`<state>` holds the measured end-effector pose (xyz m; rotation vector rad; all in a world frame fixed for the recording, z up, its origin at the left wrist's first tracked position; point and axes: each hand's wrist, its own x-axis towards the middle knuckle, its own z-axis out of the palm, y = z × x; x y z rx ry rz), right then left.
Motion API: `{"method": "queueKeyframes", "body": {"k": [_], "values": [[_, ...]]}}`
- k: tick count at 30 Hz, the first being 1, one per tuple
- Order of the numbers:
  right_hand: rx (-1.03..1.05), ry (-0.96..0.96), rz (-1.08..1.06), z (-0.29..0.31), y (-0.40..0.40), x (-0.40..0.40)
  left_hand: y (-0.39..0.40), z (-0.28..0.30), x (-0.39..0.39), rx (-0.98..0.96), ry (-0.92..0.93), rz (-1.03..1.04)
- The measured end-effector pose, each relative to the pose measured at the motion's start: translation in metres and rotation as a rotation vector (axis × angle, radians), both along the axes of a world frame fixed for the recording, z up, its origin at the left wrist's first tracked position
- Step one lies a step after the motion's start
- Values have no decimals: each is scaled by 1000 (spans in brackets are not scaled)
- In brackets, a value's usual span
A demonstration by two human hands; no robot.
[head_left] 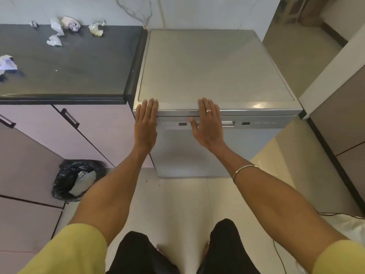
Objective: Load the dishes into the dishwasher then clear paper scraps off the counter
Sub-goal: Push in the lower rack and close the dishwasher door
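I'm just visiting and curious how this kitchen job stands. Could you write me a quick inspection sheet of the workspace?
Surface: dark counter, glossy, left of the dishwasher.
Job's things: silver dishwasher, door closed; crumpled paper scraps at the counter's back, one more at its left edge. No dishes seen.
Clutter: nothing seen on the dishwasher's top.
Hands: left hand and right hand, fingers straight, flat on the dishwasher's front edge.
Cables: thin black cable on the floor, lower right.
Surroundings: bin with black liner on the floor by pale cabinets; light tiled floor.

Paper scrap (7, 64) cut by left edge; dishwasher (217, 72) interior hidden.
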<state>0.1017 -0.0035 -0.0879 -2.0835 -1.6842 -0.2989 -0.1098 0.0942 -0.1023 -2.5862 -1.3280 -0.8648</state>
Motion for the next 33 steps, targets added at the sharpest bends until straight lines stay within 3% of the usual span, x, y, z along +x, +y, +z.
{"method": "queueKeyframes", "body": {"k": [13, 22, 28, 33], "values": [[137, 11, -48, -10, 6, -3, 10, -14, -1, 137, 38, 9], [35, 75, 53, 6, -4, 14, -5, 5, -8, -35, 43, -31], [-111, 54, 94, 19, -18, 18, -15, 20, -9, -157, -51, -41], [-223, 52, 58, 37, -32, 20, -23, 45, -12, -228, 10, -41]]}}
